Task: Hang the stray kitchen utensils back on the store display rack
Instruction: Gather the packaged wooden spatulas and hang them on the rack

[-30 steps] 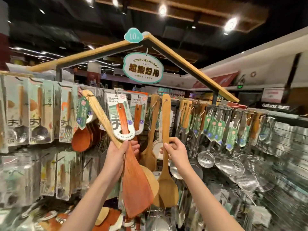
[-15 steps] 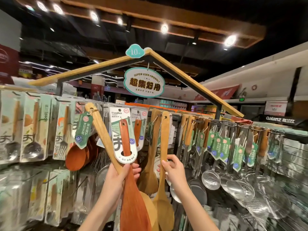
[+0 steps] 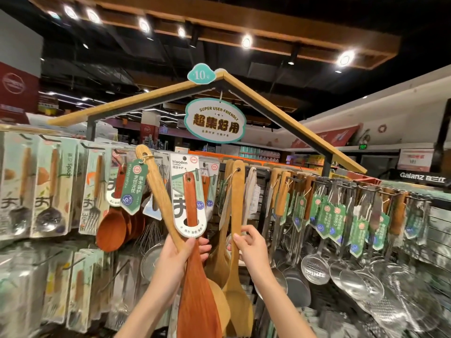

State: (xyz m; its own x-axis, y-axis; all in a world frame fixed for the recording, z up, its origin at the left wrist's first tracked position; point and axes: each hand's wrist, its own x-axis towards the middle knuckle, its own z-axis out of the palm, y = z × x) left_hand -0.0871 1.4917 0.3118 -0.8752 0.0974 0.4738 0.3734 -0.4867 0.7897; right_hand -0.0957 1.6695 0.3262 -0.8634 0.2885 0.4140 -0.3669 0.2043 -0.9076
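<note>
The light bamboo spatula (image 3: pixel 236 240) hangs upright just below and slightly right of the oval hanging sign (image 3: pixel 215 120), its top hole at the rack's rail (image 3: pixel 341 185), blade down. The right hand (image 3: pixel 251 247) pinches its handle midway between thumb and curled fingers. Left of it, below the sign, the left hand (image 3: pixel 181 252) grips two utensils together: a reddish wooden turner (image 3: pixel 195 276) in a white card sleeve (image 3: pixel 188 198), upright, and a pale wooden spatula (image 3: pixel 158 193) tilted up-left with a green tag (image 3: pixel 134 189). Steel skimmers (image 3: pixel 314 270) hang from the rail to the lower right of the sign.
</note>
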